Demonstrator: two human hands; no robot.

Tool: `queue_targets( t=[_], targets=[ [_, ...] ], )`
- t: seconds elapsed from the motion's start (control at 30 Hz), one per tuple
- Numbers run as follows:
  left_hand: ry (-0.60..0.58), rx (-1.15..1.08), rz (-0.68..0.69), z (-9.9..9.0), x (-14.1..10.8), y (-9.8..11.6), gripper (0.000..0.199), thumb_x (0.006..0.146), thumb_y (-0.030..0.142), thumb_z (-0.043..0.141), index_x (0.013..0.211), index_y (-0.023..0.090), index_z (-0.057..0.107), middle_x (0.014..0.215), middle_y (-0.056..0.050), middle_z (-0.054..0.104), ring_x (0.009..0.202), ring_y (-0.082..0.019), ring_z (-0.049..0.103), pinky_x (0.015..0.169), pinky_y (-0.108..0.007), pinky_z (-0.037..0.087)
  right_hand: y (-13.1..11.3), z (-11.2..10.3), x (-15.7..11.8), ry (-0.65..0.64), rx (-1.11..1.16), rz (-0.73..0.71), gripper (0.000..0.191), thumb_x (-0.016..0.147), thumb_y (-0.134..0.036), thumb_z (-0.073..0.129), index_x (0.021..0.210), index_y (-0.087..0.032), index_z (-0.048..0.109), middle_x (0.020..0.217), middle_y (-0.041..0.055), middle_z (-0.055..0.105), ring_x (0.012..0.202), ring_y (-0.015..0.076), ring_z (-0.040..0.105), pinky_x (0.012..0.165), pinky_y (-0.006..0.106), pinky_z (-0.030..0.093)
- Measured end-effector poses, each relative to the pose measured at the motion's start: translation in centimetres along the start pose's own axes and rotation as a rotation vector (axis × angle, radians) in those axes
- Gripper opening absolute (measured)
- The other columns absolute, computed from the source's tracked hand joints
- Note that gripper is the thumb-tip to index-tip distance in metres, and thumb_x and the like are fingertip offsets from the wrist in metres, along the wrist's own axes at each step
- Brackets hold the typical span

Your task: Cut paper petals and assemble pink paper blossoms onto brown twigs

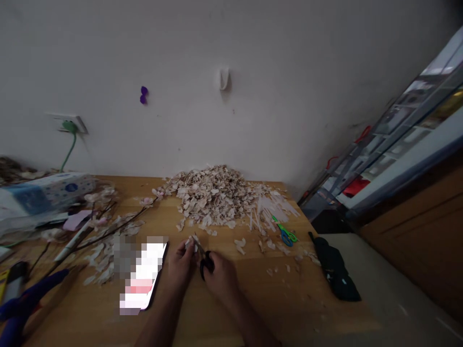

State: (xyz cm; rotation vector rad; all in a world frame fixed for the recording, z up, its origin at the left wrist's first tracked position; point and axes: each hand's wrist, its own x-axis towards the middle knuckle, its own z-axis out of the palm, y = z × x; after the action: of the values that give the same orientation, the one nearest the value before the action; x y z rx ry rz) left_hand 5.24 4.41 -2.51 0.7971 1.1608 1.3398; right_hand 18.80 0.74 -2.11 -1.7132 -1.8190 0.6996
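Observation:
My right hand [220, 275] is closed around the handles of a pair of black scissors [207, 264], whose blades point up and to the left. Between the fingers of my left hand [181, 259] is a small pale petal-like piece [191, 243], right beside the scissor blades. Whether the blades touch the piece I cannot tell. Beyond both hands rises a large heap of pale dried petal-like pieces [213, 193]. A phone [146, 270] with a lit, blurred screen lies just left of my left hand.
Green-and-blue scissors [285, 234] lie near pale strips [273, 205] on the right. A dark green cloth item [334, 267] rests along the table's right edge. To the left are a blossom branch [119, 223], a tissue pack [54, 193], a purple-blue tool [32, 299] and loose petals.

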Motion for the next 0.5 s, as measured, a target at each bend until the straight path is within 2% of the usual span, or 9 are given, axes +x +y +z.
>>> queue_targets(
  t=[0.2,0.4,0.5],
  targets=[
    [0.028,0.071,0.031,-0.15,-0.09,0.09,0.046,0.069,0.060,0.076,0.078,0.016,0.066,0.063,0.001,0.058,0.055,-0.012,0.050,0.052,-0.022,0.040,0.09,0.17,-0.05,0.003,0.003,0.004,0.012,0.086,-0.024,0.061,0.096,-0.022,0.068,0.092,0.0043,0.075,0.084,0.0211,0.070,0.069,0.025,0.041],
    [0.029,0.131,0.016,-0.60,-0.06,0.65,0.053,0.063,0.065,0.077,0.076,0.015,0.066,0.057,0.002,0.057,0.048,-0.011,0.047,0.046,-0.022,0.037,0.08,-0.12,0.19,0.001,0.014,-0.026,0.011,0.086,-0.034,0.066,0.089,-0.023,0.067,0.086,0.0026,0.074,0.079,0.0194,0.068,0.067,0.024,0.040],
    [0.018,0.145,0.016,-0.75,0.03,0.82,0.054,0.062,0.066,0.077,0.078,0.015,0.067,0.055,0.003,0.056,0.047,-0.011,0.047,0.046,-0.022,0.037,0.14,-0.13,0.32,0.002,0.010,-0.033,0.009,0.087,-0.032,0.066,0.087,-0.023,0.067,0.086,0.0031,0.074,0.079,0.0194,0.068,0.067,0.024,0.039]
  ],
)
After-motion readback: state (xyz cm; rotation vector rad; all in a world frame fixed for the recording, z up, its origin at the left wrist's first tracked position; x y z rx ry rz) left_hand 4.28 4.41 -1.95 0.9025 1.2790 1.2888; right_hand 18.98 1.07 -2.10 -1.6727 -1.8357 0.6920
